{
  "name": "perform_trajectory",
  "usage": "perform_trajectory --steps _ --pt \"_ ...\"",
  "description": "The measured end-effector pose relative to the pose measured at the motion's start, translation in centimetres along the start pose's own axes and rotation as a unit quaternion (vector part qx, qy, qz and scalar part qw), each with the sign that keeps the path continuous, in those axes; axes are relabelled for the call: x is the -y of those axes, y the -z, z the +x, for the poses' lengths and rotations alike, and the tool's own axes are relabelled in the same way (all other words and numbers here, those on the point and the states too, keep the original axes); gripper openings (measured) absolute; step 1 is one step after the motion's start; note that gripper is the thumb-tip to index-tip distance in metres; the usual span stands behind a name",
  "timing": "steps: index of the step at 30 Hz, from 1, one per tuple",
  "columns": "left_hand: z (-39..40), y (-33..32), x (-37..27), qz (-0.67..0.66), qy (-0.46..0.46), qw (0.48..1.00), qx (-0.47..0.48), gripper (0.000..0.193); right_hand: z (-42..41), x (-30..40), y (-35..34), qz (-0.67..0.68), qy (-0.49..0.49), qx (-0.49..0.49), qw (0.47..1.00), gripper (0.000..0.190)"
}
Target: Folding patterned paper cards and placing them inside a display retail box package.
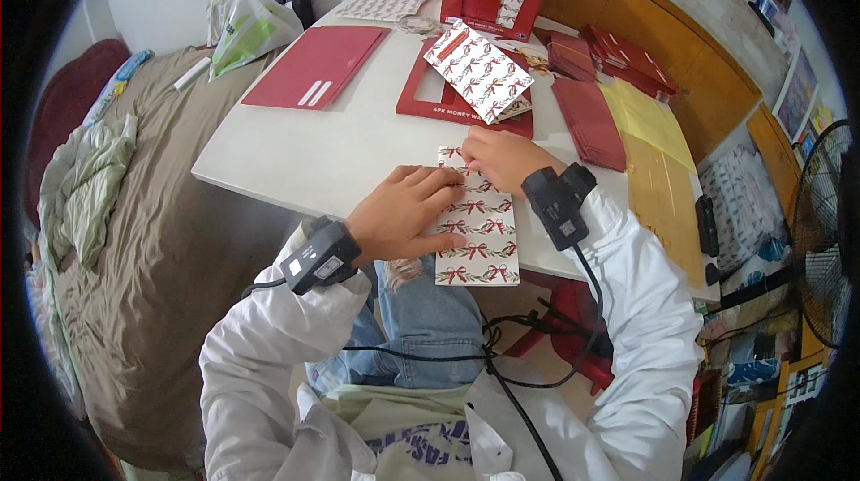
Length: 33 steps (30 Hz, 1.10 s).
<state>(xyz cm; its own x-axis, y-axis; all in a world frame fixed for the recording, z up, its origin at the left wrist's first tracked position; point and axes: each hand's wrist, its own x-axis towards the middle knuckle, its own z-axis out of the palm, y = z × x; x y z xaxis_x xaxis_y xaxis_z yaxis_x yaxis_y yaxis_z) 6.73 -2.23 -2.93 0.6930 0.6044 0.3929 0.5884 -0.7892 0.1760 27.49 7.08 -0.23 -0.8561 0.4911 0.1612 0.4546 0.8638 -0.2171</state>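
A folded white paper card with rows of printed red bows and green garlands [477, 229] lies at the table's near edge, its lower end jutting past it. My left hand [413, 209] rests on the card's left side, fingers spread over the print. My right hand [507, 155] is at its upper right, fingers curled down on the top part; whether they pinch the paper is hidden. Just beyond lies another bow-print card [478, 71], tilted, on a red printed cardboard sleeve [416, 98]. Both wrists carry black strapped devices with cables.
Red cardboard sheets [316, 68] lie at the left of the white table [248, 152]. A red printed package [484, 7] stands at the back. Dark red envelopes [591, 121] and yellow sheets [648, 118] line the right side. A bed [148, 246] is at left, a fan [823, 232] at right.
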Motion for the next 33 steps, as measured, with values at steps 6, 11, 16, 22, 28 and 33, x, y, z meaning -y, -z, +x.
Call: perform_trajectory --steps 6,11,16,22,28,33 --pt "-0.1 0.2 -0.2 0.0 0.002 1.0 0.005 0.054 -0.3 -0.4 -1.2 -0.082 0.064 -0.06 0.993 0.01" --pt "0.1 0.2 -0.2 -0.004 -0.002 1.0 0.001 0.055 -0.7 -0.4 -0.7 -0.083 0.064 -0.05 0.993 0.009" --pt "0.1 0.3 0.0 0.0 0.002 1.0 0.001 0.056 -2.4 -0.5 1.4 0.071 -0.032 -0.081 0.994 0.006" --pt "0.1 0.5 -0.2 0.006 0.011 1.0 0.013 0.061 -2.2 -8.8 7.7 0.044 -0.172 -0.229 0.957 0.01" --pt "0.3 0.6 -0.2 -0.021 0.019 1.0 0.011 0.06 1.4 -21.0 9.1 -0.07 -0.177 -0.239 0.952 0.009" --pt "0.3 1.3 -0.3 -0.03 0.034 0.998 0.032 0.062 3.5 -25.6 7.2 -0.022 -0.176 -0.209 0.962 0.013"
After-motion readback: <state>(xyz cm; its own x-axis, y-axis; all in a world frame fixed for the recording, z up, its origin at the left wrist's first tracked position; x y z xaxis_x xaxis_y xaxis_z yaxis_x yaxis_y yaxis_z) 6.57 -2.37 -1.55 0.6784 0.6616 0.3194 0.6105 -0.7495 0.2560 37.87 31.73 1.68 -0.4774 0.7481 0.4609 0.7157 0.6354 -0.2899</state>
